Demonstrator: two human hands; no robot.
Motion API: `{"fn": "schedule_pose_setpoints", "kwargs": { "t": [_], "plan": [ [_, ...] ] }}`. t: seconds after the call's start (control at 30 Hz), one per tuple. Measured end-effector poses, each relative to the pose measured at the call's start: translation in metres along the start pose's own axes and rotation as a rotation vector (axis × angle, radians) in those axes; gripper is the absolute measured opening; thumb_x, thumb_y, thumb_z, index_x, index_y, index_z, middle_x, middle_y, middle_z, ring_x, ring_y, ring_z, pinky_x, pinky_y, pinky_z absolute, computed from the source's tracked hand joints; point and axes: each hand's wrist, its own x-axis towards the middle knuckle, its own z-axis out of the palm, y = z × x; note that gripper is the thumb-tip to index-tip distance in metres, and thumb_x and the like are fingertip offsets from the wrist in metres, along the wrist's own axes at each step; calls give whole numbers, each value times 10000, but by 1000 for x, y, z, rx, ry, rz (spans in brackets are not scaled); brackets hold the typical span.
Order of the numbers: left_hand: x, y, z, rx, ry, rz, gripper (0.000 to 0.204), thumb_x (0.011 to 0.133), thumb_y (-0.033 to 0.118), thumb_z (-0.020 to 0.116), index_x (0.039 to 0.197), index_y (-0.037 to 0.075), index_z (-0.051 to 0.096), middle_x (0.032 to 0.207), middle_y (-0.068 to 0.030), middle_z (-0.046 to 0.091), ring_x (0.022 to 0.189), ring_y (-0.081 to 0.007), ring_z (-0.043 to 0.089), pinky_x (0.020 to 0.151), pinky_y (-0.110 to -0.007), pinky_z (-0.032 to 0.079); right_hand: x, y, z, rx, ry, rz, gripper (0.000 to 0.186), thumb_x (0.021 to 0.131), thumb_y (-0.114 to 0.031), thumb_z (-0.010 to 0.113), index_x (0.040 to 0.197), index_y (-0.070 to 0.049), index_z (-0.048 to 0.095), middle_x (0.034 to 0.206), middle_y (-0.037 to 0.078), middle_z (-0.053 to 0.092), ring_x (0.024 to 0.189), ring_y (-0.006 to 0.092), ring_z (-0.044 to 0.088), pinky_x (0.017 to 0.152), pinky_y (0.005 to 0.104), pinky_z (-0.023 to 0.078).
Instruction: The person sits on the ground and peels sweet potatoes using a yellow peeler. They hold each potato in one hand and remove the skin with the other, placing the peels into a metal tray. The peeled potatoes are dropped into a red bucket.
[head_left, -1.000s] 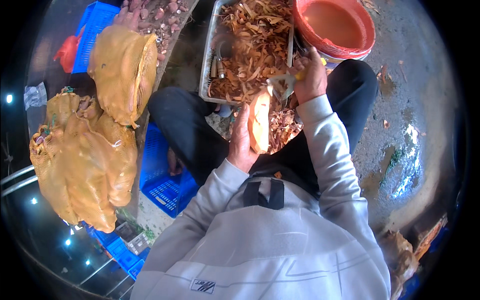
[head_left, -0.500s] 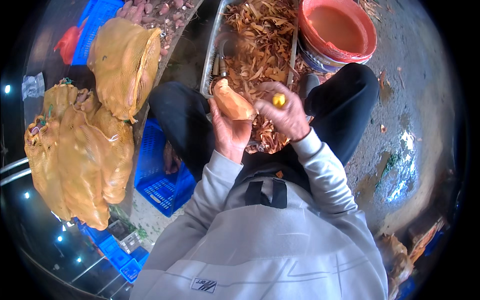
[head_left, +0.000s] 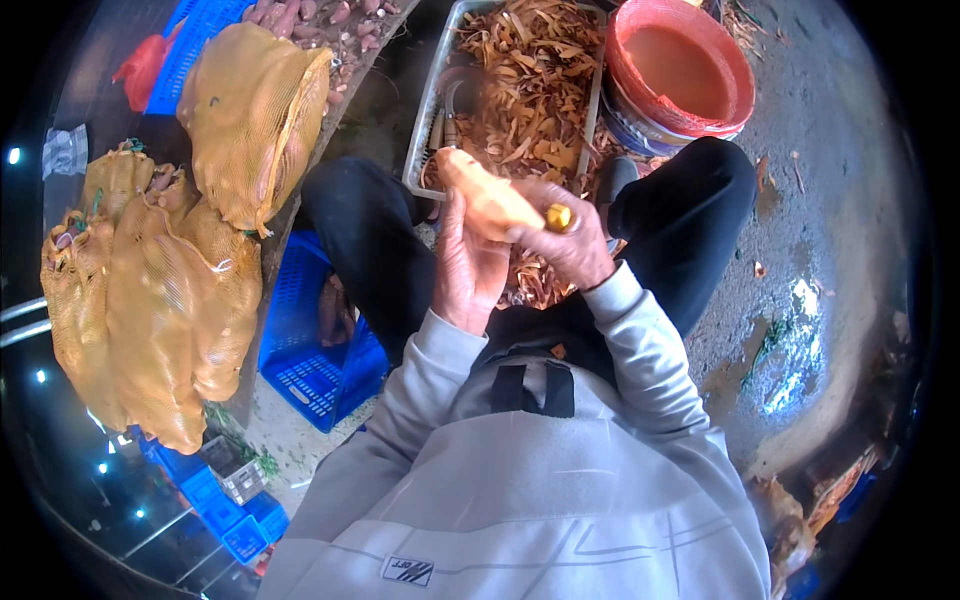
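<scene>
A peeled orange sweet potato [head_left: 482,192] lies slantwise over my lap, held up by my left hand [head_left: 466,272] with the palm under it. My right hand [head_left: 578,245] closes around a tool with a yellow handle [head_left: 558,216], up against the near right end of the sweet potato. The working end of that tool is hidden by the fingers. Beyond my hands stands a tray [head_left: 424,125] heaped with brown and orange peelings [head_left: 530,80], and a curved metal-and-wood tool [head_left: 450,110] rests along its left side.
A red-lined bucket [head_left: 738,90] of cloudy liquid stands right of the tray. Full yellow mesh sacks [head_left: 160,310] sit at left, near a blue crate [head_left: 310,385] between them and my leg. Unpeeled sweet potatoes [head_left: 345,40] lie at far left. The right floor [head_left: 800,330] is wet.
My right hand has come in against the sweet potato, its fingers now touching the near end. The sweet potato has tilted more steeply in my left hand.
</scene>
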Motion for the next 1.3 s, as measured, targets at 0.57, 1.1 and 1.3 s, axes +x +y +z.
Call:
{"fn": "schedule_pose_setpoints", "kwargs": {
  "t": [0.57, 1.1, 1.3],
  "plan": [
    [-20, 61, 26, 1814, 3, 747, 591, 656, 88, 855, 1191, 42, 608, 1147, -139, 619, 1021, -292, 617, 906, -405, 490, 7, -14, -24, 636, 118, 412, 421, 955, -395, 607, 1099, -1, 630, 743, 85, 653, 460, 93, 473, 423, 212, 351],
    [-8, 74, 33, 1867, -328, 319, 636, 591, 240, 873, 1129, 20, 614, 1041, -163, 622, 969, -309, 610, 865, -396, 480, 33, -30, -51, 849, 313, 186, 288, 1007, -322, 549, 879, -67, 591, 644, 4, 506, 483, 109, 435, 505, 268, 377],
    [-18, 47, 10, 1674, -268, 203, 661, 633, 255, 863, 1166, 0, 568, 1075, -200, 657, 992, -344, 665, 862, -399, 521, 32, -66, -16, 913, 280, 163, 309, 1044, -322, 500, 867, -86, 592, 636, -12, 485, 469, 79, 392, 480, 250, 342]
  ]
}}
